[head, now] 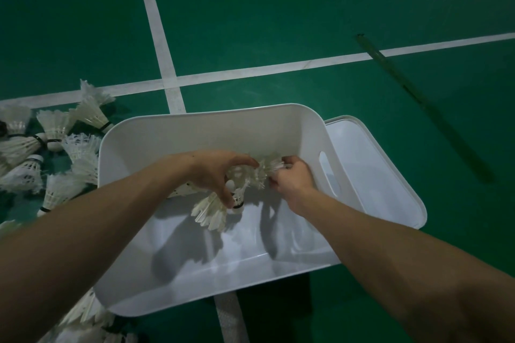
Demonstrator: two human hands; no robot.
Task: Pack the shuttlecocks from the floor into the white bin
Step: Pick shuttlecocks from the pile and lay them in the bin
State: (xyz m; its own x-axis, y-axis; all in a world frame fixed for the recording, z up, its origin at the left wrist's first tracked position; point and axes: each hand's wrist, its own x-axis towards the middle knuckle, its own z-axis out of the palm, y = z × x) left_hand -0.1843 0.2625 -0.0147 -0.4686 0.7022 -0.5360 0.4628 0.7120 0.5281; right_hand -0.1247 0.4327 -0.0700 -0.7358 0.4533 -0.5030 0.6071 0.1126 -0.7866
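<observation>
L hand (pixel 216 172) is down inside the white bin (pixel 195 117), fingers curled round a handful of shuttlecocks (pixel 211 211). There are a few of them, cork ends & skirts poking out below my palm; can't count exactly. R hand (pixel 292 179) is right beside it, also in the bin, fingers bent, pinching the feathery end of the same handful up top. Neither hand is slack. The handful sits low over the bin's bottom, approx mid-bin; can't tell if the lowest skirt touches down yet.

Step, as I read it: setting this batch down in the bin, w/ R hand steadying or untangling the skirts. Early in the job imo, since most of the stock is outside: a floor pile (pixel 55 153) against the bin's L side, plus a second heap (pixel 89 320) by its near-L corner.

Next: lower, then ease both grips off. Feathers snag on each other, so fingers should come apart slowly, no flinging or crushing. After that, reach L for another grab.

Around: bin lid (pixel 390 175) lies flat just R of the bin, right against it. Green court floor (pixel 278 8) w/ white lines (pixel 156 22). A dark long thing (pixel 418 97) lies further R, too dim to ID.
</observation>
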